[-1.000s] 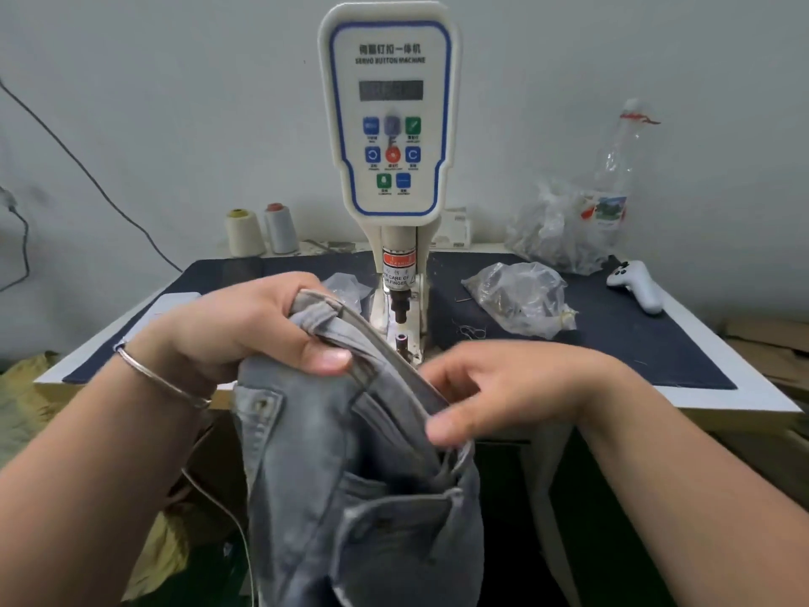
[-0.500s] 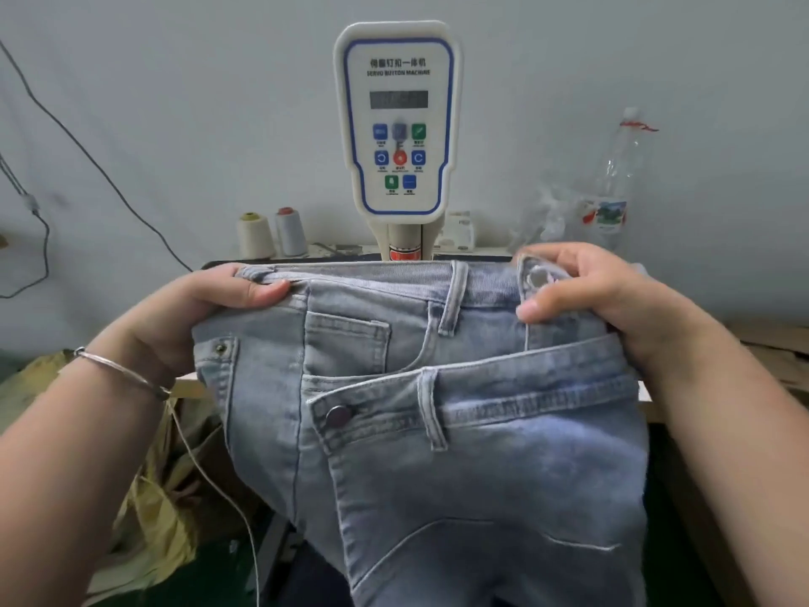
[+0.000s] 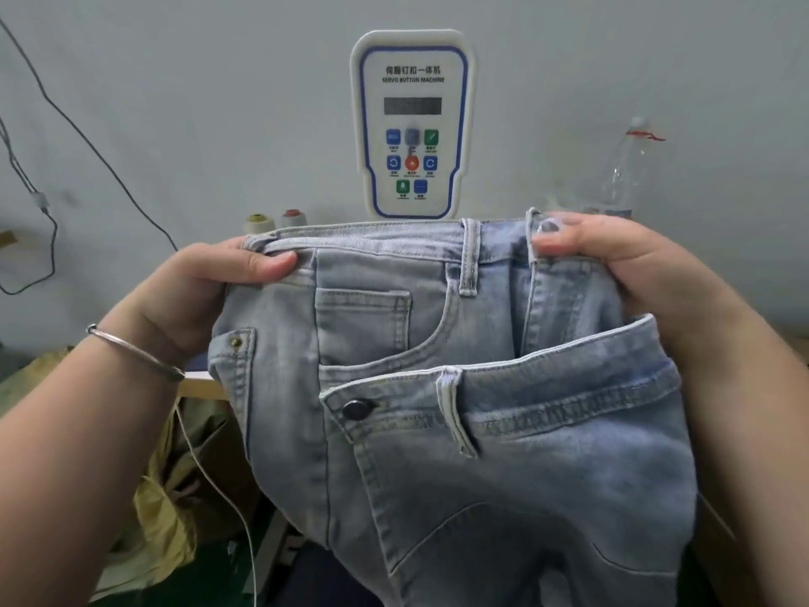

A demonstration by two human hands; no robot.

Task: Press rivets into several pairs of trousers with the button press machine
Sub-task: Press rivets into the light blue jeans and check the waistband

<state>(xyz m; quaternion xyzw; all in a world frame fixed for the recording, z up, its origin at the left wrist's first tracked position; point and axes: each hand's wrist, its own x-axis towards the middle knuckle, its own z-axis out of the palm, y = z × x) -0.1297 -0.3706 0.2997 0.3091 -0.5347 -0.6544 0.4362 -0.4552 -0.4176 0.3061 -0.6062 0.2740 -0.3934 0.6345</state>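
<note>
Light blue trousers (image 3: 437, 387) are up in front of me, held spread by the waistband, hiding the lower part of the button press machine (image 3: 411, 124) behind them. A dark button (image 3: 357, 408) sits on the lower folded waistband, and a small brass rivet (image 3: 235, 342) shows at the pocket corner on the left edge. My left hand (image 3: 197, 295) holds the left end of the waistband — grip closed on the denim, thumb lying along the top seam. My right hand (image 3: 613, 265) pinches the right end of the waistband, fingers curled over the edge. A metal bangle (image 3: 135, 352) is on the left wrist. Behind: two thread cones (image 3: 276, 221) just left of the machine, a clear plastic bottle (image 3: 621, 173) to the right, a cable (image 3: 87, 142) running down the wall. A sliver of worktop (image 3: 201, 385) edge shows under the left wrist.
</note>
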